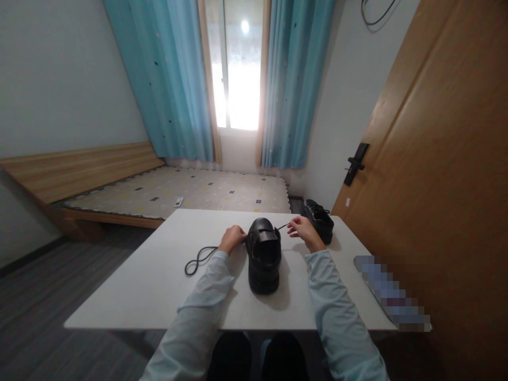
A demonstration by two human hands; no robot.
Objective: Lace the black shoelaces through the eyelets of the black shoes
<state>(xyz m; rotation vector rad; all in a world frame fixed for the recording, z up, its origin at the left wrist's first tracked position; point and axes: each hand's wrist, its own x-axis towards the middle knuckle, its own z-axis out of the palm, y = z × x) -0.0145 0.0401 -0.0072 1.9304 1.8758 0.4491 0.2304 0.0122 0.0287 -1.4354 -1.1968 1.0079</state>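
A black shoe (pixel 264 259) stands on the white table in front of me, its toe pointing away and its tongue showing above the opening. My left hand (pixel 233 238) is closed, with its fingertips gripping the shoe's left edge; whether lace lies between them is hidden. To the right of the shoe, my right hand (pixel 302 232) pinches a thin black shoelace (pixel 282 227) that runs taut to the shoe's upper right side. More loose lace (pixel 194 264) lies looped on the table, passing behind my left wrist.
A second black shoe (pixel 319 219), laced, rests at the table's (pixel 130 296) far right corner. Along the right edge lies a blurred-out flat item (pixel 391 293). Beyond the table is a bed (pixel 198 190) with a small white object (pixel 178 201) on it. A wooden door (pixel 436 159) stands right.
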